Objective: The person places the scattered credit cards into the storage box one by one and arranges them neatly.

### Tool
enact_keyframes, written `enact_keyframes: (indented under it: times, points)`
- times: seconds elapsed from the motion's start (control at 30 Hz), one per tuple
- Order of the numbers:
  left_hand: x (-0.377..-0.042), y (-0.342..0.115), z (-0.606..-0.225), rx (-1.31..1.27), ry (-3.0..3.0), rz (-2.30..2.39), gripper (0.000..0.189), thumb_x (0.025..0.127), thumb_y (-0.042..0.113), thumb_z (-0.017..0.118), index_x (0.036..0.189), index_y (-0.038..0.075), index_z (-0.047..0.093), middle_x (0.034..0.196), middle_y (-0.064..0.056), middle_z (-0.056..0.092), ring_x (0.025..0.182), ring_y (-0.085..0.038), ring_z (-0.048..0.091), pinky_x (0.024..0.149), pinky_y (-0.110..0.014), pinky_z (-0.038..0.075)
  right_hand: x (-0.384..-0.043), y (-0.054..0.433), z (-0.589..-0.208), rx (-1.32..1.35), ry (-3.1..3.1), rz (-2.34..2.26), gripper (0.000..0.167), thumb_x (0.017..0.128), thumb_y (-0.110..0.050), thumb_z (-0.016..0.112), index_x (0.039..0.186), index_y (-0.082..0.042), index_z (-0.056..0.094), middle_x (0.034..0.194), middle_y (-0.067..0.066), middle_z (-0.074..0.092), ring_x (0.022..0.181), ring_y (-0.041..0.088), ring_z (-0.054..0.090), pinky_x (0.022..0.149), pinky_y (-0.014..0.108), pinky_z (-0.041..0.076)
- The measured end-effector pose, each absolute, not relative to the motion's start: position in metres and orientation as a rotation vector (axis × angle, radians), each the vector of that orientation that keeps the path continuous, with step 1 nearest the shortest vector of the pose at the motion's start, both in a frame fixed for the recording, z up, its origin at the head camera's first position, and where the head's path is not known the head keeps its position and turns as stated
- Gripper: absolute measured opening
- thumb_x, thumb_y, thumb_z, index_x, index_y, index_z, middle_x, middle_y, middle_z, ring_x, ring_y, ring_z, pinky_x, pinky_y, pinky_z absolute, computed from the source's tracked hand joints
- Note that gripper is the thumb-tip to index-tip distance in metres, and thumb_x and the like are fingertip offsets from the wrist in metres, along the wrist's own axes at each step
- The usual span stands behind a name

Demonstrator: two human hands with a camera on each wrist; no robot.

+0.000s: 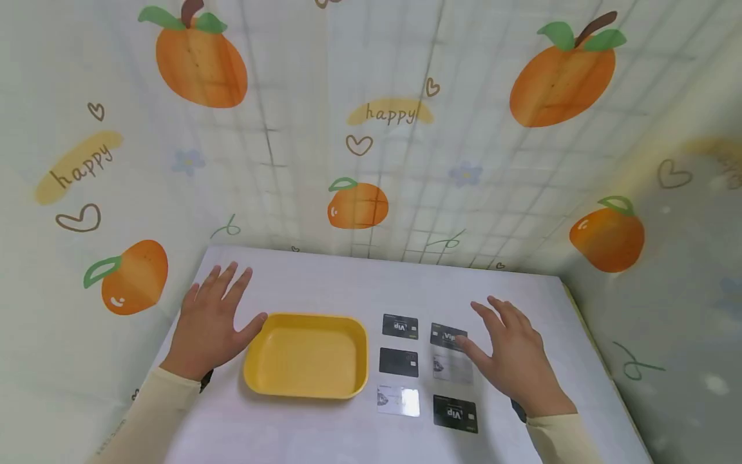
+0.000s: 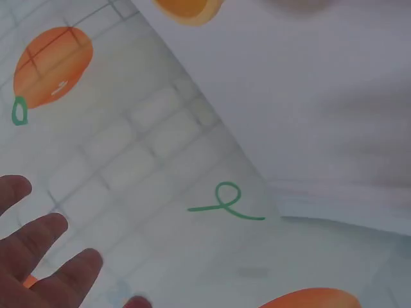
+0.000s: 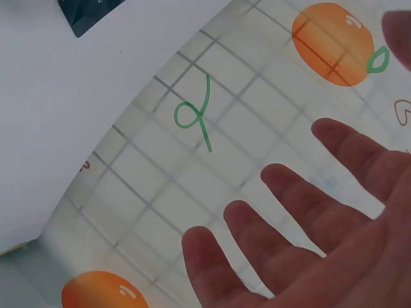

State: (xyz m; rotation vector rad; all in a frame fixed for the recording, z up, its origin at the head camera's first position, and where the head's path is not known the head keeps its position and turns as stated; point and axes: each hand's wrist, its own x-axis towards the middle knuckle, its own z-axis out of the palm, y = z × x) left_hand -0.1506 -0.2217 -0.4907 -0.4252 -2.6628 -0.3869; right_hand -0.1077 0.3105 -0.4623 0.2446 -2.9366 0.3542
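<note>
In the head view my left hand (image 1: 210, 328) is spread beside a shallow yellow tray (image 1: 255, 389), its thumb overlapping the tray's upper left corner. My right hand (image 1: 516, 361) hovers with fingers apart over the right side of the cards, holding nothing. Its thumb tip overlaps a black "Vip" card (image 1: 445, 334). Below that lies a clear or silvery card (image 1: 449, 368), partly behind the hand, then another black Vip card (image 1: 455, 414). A second column nearer the tray has a black Vip card (image 1: 400, 326), a plain black card (image 1: 398, 362) and a silvery card (image 1: 397, 400).
The white table (image 1: 290, 428) has a back edge close to a hanging cloth (image 1: 406, 58) printed with oranges and hearts. This cloth also rises along the left and right sides. Dark bands (image 1: 206, 380) show at the wrists.
</note>
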Motion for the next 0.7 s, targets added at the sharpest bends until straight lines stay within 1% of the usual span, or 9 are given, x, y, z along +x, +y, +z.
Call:
enact_keyframes:
  times: [0.03,0.1,0.17,0.23,0.33,0.43,0.5,0.57,0.7]
  points:
    - [-0.149,-0.221,-0.494,-0.41,-2.669,-0.409,0.079,0.093,0.059,0.069,0.157,0.015,0.053,0.155,-0.016,0.052,0.137,-0.045,0.051,0.1,-0.068,0.045,-0.109,0.31,-0.463,0.245,-2.935,0.352,0.077,0.095,-0.053,0.075,0.154,-0.01,0.05,0.16,0.026,0.039,0.14,0.056,0.036,0.1,0.082,0.03]
    - [-0.147,-0.221,-0.501,-0.365,-2.682,-0.446,0.075,0.094,0.059,0.069,0.153,0.015,0.056,0.147,-0.014,0.06,0.125,-0.042,0.061,0.083,-0.062,0.055,-0.111,0.309,-0.466,0.242,-2.946,0.348,0.077,0.095,-0.051,0.076,0.155,-0.01,0.05,0.159,0.027,0.039,0.14,0.057,0.037,0.101,0.082,0.03]
    - [-0.143,-0.223,-0.508,-0.313,-2.694,-0.487,0.071,0.094,0.059,0.069,0.148,0.014,0.061,0.135,-0.012,0.066,0.11,-0.038,0.068,0.066,-0.055,0.058,-0.113,0.307,-0.469,0.24,-2.967,0.349,0.078,0.095,-0.051,0.076,0.155,-0.01,0.049,0.159,0.027,0.039,0.139,0.057,0.037,0.101,0.083,0.03]
    - [-0.139,-0.225,-0.516,-0.257,-2.72,-0.521,0.067,0.094,0.06,0.068,0.144,0.014,0.064,0.125,-0.009,0.07,0.101,-0.034,0.071,0.057,-0.05,0.057,-0.114,0.305,-0.472,0.229,-2.985,0.356,0.078,0.094,-0.051,0.077,0.155,-0.01,0.049,0.159,0.027,0.039,0.139,0.058,0.037,0.101,0.082,0.031]
    - [-0.134,-0.229,-0.534,-0.191,-2.776,-0.553,0.068,0.095,0.065,0.065,0.139,0.015,0.067,0.108,-0.003,0.073,0.08,-0.025,0.069,0.051,-0.043,0.051,-0.118,0.301,-0.474,0.215,-3.007,0.357,0.078,0.094,-0.05,0.076,0.155,-0.01,0.049,0.159,0.028,0.039,0.139,0.058,0.037,0.101,0.082,0.031]
    - [-0.126,-0.232,-0.557,-0.132,-2.839,-0.595,0.071,0.094,0.071,0.062,0.141,0.017,0.066,0.092,0.005,0.068,0.062,-0.015,0.057,0.046,-0.035,0.041,-0.122,0.299,-0.477,0.197,-3.031,0.348,0.078,0.094,-0.05,0.077,0.156,-0.01,0.048,0.159,0.028,0.038,0.14,0.057,0.037,0.103,0.081,0.031]
    - [-0.117,-0.231,-0.572,-0.094,-2.873,-0.637,0.075,0.094,0.073,0.062,0.146,0.019,0.062,0.084,0.008,0.063,0.055,-0.012,0.048,0.045,-0.033,0.037,-0.126,0.298,-0.479,0.198,-3.048,0.351,0.079,0.095,-0.05,0.076,0.156,-0.009,0.048,0.16,0.028,0.038,0.141,0.056,0.037,0.103,0.081,0.031]
    - [-0.108,-0.229,-0.583,-0.065,-2.897,-0.668,0.08,0.093,0.073,0.062,0.155,0.023,0.053,0.079,0.011,0.058,0.052,-0.01,0.044,0.044,-0.032,0.035,-0.13,0.296,-0.482,0.203,-3.058,0.351,0.079,0.095,-0.052,0.075,0.156,-0.01,0.048,0.16,0.028,0.037,0.141,0.056,0.037,0.104,0.08,0.031]
    - [-0.095,-0.221,-0.596,-0.034,-2.907,-0.744,0.085,0.095,0.068,0.065,0.167,0.037,0.033,0.07,0.017,0.051,0.051,-0.009,0.041,0.045,-0.031,0.035,-0.14,0.296,-0.486,0.241,-3.058,0.377,0.078,0.097,-0.054,0.072,0.156,-0.01,0.048,0.16,0.026,0.039,0.14,0.055,0.04,0.103,0.08,0.032]
